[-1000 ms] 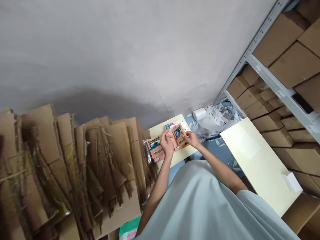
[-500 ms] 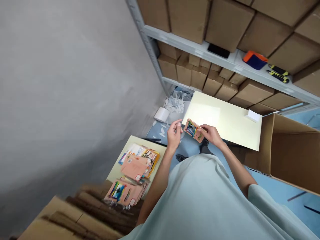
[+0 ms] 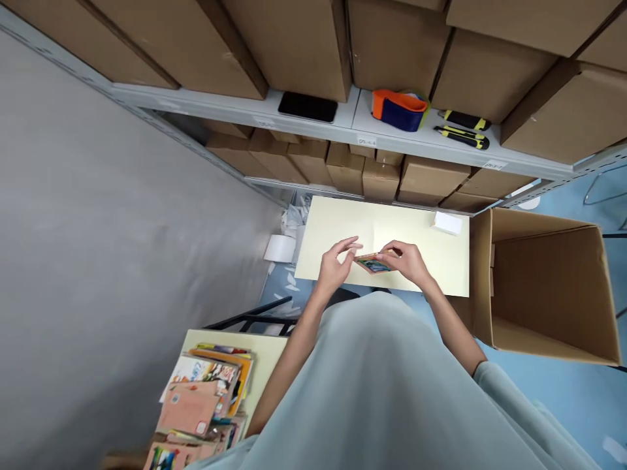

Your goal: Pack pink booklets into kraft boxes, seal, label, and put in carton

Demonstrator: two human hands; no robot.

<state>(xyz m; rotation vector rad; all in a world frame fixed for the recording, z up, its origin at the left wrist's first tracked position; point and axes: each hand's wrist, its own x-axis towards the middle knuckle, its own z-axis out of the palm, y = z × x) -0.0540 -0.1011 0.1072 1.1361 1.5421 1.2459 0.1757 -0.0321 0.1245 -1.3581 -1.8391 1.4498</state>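
A thin pink booklet [image 3: 375, 264] with a colourful picture on its cover is tilted nearly edge-on over the near edge of the cream table [image 3: 333, 222]. My right hand [image 3: 405, 260] pinches its right end between thumb and fingers. At the booklet's left corner is my left hand [image 3: 337, 262], fingers stretched out and apart, the thumb close to or touching that corner. Several similar pink booklets [image 3: 189, 408] lie piled with other printed books on a second cream surface at lower left.
A small white box [image 3: 447, 223] sits at the table's far right. Beside it stands a large open carton [image 3: 548, 294]. Shelves behind hold brown boxes [image 3: 416, 176], a black phone [image 3: 307, 106], an orange-and-blue band [image 3: 399, 109] and utility knives [image 3: 463, 129]. A white roll [image 3: 279, 248] lies by the wall.
My view has turned toward the shelves and table. The booklet has gone from showing its cover to nearly edge-on, and both hands are now over the table's near edge.
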